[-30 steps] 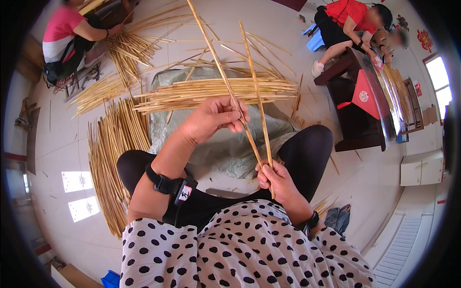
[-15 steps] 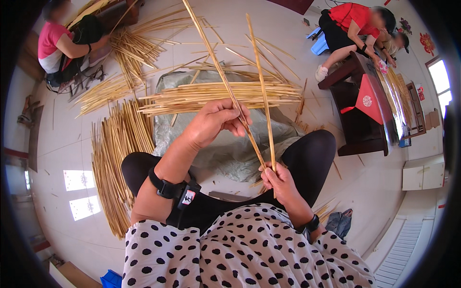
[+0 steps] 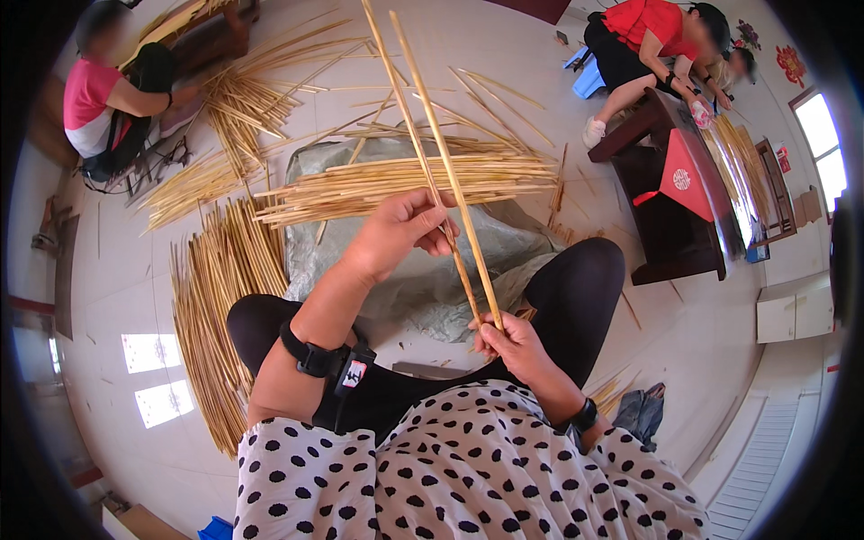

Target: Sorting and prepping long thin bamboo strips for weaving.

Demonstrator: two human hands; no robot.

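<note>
I sit with two long, thin straw-coloured reed stalks before me. One stalk [image 3: 463, 273], brownish toward its lower part, passes through my left hand [image 3: 403, 232], whose thumb and fingers close round it. A paler stalk [image 3: 471, 225] runs just right of it, close by the left fingertips. Lower down, my right hand [image 3: 515, 345] pinches both stalks near their bottom ends. Beyond my hands a bundle of stalks [image 3: 337, 189] lies crosswise on a greenish plastic sheet [image 3: 396, 292].
More stalks [image 3: 211, 297] lie in a thick row on the floor at left, with a loose heap [image 3: 243, 112] farther back. A person in pink sits far left. At far right, a person in red leans over a dark wooden table [image 3: 670, 243]; another person is partly hidden behind.
The paler stalk has swung left, its top now near the other stalk and the two nearly parallel. My left hand stays round its stalk; my right hand has shifted slightly.
</note>
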